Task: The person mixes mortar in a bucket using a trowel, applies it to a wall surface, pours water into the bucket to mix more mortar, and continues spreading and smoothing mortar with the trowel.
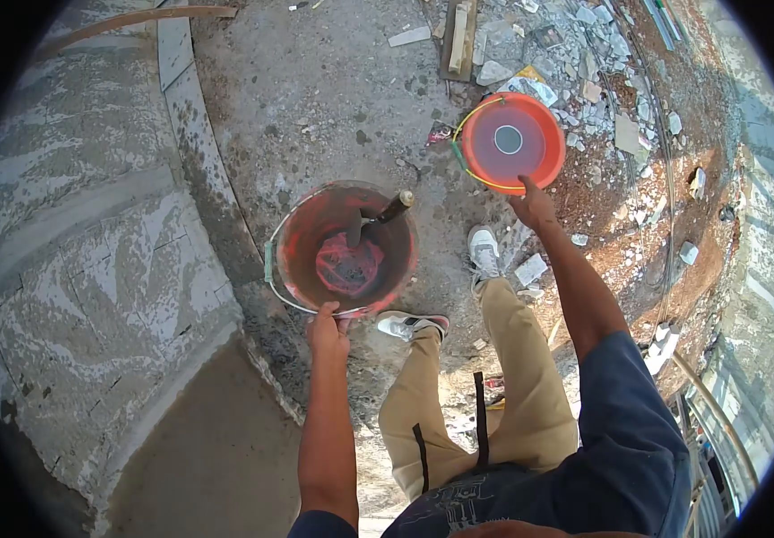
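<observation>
My left hand (pixel 328 332) is closed on the near rim of a cement-stained red bucket (pixel 295 260), with a white wire handle lying round its side. Inside that bucket a trowel (pixel 394 208) leans, its dark handle sticking out over the right rim and its blade toward the middle. My right hand (pixel 532 206) grips the near rim of an orange bucket (pixel 555 148), its fingers partly hidden by the wall. Cloudy water (pixel 499 166) and a pale ring shape show inside the orange bucket. A yellow handle with a green grip hangs at its left.
Broken rubble (pixel 602 99) covers the ground at the upper right. Wooden pieces (pixel 457 40) lie at the top. A low curved edging (pixel 198 134) and a plastered slope (pixel 109 269) run along the left. My shoes (pixel 485 251) stand between the buckets.
</observation>
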A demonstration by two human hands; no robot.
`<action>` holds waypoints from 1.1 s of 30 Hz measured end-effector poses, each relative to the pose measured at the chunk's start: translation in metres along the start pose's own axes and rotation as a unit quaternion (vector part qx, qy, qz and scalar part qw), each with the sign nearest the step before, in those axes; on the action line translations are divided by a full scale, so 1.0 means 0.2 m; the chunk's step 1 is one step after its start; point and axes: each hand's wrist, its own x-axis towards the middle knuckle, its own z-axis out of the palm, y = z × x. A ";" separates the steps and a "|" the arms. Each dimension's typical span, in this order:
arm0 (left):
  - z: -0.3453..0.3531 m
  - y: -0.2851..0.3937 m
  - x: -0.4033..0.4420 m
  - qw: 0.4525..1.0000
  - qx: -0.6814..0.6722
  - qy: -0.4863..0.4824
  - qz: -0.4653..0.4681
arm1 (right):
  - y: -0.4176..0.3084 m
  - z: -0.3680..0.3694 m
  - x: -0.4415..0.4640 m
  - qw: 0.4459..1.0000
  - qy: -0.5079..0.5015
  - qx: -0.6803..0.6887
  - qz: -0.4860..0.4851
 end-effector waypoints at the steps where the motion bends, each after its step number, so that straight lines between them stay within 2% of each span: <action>1: 0.12 -0.08 0.13 1.000 0.003 -0.002 0.011 | 0.01 0.01 0.14 0.999 -0.024 -0.015 0.016; 3: 0.28 -0.24 0.43 0.998 0.043 -0.017 0.033 | 0.07 0.09 0.41 0.998 -0.041 -0.042 0.025; 7: 0.55 -0.43 0.70 0.994 0.044 -0.057 0.076 | 0.26 0.29 0.81 0.992 -0.040 -0.117 0.016; 11: 0.57 -0.54 0.88 0.994 0.035 -0.050 0.087 | 0.47 0.46 1.03 0.976 0.001 -0.214 -0.026; 12: 0.56 -0.54 0.90 0.996 0.013 -0.067 0.052 | 0.50 0.49 1.06 0.968 0.003 -0.248 -0.034; 14: 0.53 -0.53 0.95 0.994 -0.029 -0.105 -0.016 | 0.46 0.47 1.01 0.975 0.039 -0.216 -0.046; 17: 0.55 -0.59 1.01 0.985 0.057 -0.140 -0.086 | 0.32 0.33 0.82 0.983 0.101 -0.148 -0.036; 18: 0.58 -0.59 0.98 0.985 0.059 -0.146 -0.074 | 0.27 0.25 0.74 0.984 0.126 -0.123 -0.029; 21: 0.66 -0.62 0.91 0.985 0.052 -0.157 -0.049 | 0.12 -0.02 0.50 0.964 0.129 -0.106 -0.207; 24: 0.66 -0.63 0.86 0.986 0.059 -0.147 -0.044 | -0.19 -0.25 0.26 0.941 0.051 -0.095 -0.321; 26: 0.64 -0.61 0.80 0.987 0.056 -0.150 -0.032 | -0.48 -0.36 0.13 0.938 -0.075 -0.096 -0.324; 29: 0.59 -0.56 0.70 0.983 0.065 -0.166 -0.031 | -0.69 -0.34 0.05 0.901 -0.242 -0.167 -0.319; 33: 0.51 -0.49 0.55 0.979 0.054 -0.194 -0.030 | -0.95 -0.23 -0.03 0.850 -0.442 -0.155 -0.242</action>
